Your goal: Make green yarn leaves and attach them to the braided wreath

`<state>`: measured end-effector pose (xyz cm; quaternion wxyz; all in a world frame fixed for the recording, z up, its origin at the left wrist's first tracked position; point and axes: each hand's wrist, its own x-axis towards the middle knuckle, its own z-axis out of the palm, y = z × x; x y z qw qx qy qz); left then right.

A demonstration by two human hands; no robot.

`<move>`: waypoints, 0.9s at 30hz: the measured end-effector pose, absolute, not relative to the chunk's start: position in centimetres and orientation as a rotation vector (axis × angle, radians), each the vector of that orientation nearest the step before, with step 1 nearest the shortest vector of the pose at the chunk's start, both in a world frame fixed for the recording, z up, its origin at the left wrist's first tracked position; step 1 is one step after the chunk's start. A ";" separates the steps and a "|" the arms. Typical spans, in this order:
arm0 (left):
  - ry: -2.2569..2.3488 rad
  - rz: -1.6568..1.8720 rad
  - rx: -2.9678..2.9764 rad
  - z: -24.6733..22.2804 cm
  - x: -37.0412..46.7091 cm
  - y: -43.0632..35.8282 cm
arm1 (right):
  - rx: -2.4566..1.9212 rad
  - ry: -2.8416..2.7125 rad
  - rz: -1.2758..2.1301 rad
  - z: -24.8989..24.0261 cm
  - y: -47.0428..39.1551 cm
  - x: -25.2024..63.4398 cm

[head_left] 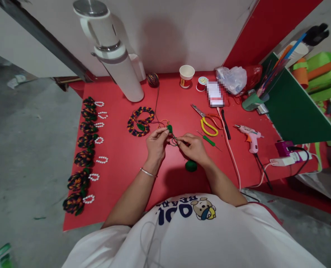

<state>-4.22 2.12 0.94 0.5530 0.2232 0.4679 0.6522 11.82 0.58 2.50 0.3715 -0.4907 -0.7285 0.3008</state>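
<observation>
on the white shirt [210, 242], dark blue letters read "bear" and a larger "ool", both partly lost in folds. print on the paper cup [186, 77] and spool [201, 85] is too small to read; the phone screen [216, 94] is pixelated.

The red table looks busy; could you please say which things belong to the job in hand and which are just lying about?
Likely job things:
green piece in left hand
thin item in right hand
green ball
multicolour yarn ball
braided ring
scissors
green-handled tool
perhaps glue gun

Likely just lying about:
flask
paper cup
phone
plastic bag
</observation>
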 end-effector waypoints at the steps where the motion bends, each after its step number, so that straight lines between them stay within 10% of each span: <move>1: 1.109 1.543 0.532 0.9 -4.2 2.1 | -1.262 -1.868 0.773 2.5 0.6 11.8; 27: 1.045 1.428 0.467 1.6 -4.3 1.9 | -1.272 -1.830 0.791 2.5 0.6 11.7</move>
